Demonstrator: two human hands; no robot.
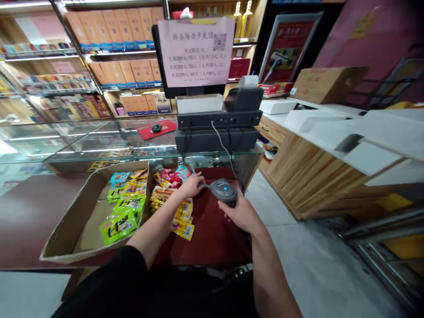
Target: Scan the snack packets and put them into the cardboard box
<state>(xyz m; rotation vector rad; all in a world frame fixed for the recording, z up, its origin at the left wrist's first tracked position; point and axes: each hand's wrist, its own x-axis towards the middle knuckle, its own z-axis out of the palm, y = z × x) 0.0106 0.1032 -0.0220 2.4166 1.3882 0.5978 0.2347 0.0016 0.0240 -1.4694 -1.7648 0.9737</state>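
Note:
My right hand point(241, 213) is wrapped round the handle of a dark grey barcode scanner point(224, 191) with a small blue light on top. The scanner's head points left, towards my left hand point(194, 184). Fingers of that left hand are closed at a small bluish snack packet, of which only a sliver shows by the fingertips. Red and blue packets point(170, 176) lie just behind the left hand. Yellow snack packets point(183, 216) are spread in a row under and beside my left forearm. A cardboard box point(86, 221) to the left holds green packets point(121, 221), with orange and blue ones behind.
Everything lies on a dark red surface point(212, 247). Behind it stand a glass counter point(139, 152), a cash drawer point(215, 140), a receipt printer point(245, 99) and a screen bearing a paper notice point(197, 53). A cable point(222, 143) hangs down near the scanner. White counters are at right.

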